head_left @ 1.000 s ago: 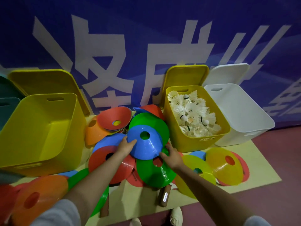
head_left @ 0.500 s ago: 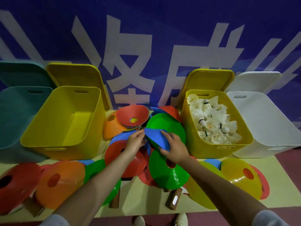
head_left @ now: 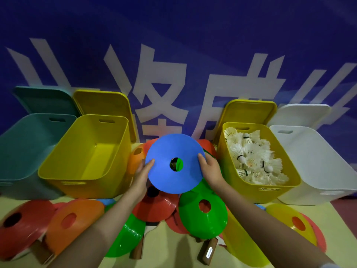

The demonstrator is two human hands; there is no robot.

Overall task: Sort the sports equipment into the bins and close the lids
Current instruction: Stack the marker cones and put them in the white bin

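Large white Chinese characters, partly cut off, on blue banner (head_left: 193, 45)

The blue cone (head_left: 174, 163) covers the fingers of both hands, leaving only the left hand's (head_left: 142, 177) thumb and the right hand's (head_left: 210, 172) thumb showing on its face, and it hides most of the cones behind it, of which only an orange (head_left: 135, 159) and a red edge (head_left: 207, 145) show; the teal bin (head_left: 23, 147) is cut off by the left edge; the white bin (head_left: 316, 167) runs out at the right edge; the paddle handles (head_left: 207, 252) show only their ends, the blades buried under the green cones (head_left: 202, 213); the small label on one handle is too blurred to read; both forearms leave the picture at the bottom.
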